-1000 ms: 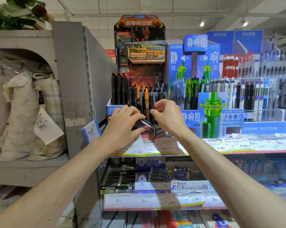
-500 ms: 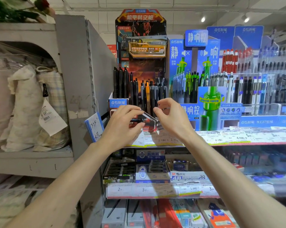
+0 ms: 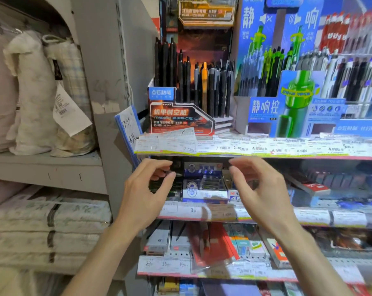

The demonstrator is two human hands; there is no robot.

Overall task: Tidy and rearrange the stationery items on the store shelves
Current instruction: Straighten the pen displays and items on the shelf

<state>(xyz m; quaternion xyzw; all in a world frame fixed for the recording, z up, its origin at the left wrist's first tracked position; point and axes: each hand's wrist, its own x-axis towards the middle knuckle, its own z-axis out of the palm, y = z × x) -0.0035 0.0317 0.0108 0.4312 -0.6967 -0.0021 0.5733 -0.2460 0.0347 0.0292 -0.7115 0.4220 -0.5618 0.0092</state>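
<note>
Both hands, left hand [image 3: 147, 190] and right hand [image 3: 259, 189], hover loosely curled and empty, flanking the blue-white refill box [image 3: 204, 186] directly ahead on the middle shelf [image 3: 309, 216], equally near.

The left hand [image 3: 147, 194] covers the left part of the dark box [image 3: 176, 167] on the middle shelf; whether its fingertips touch the box cannot be told. The right hand [image 3: 260, 194] hides most of the white carton [image 3: 234, 195] behind it. The price labels [image 3: 266, 147] are too blurred to be read in full. The red and blue displays at the right edge are smeared and cut off.
</note>
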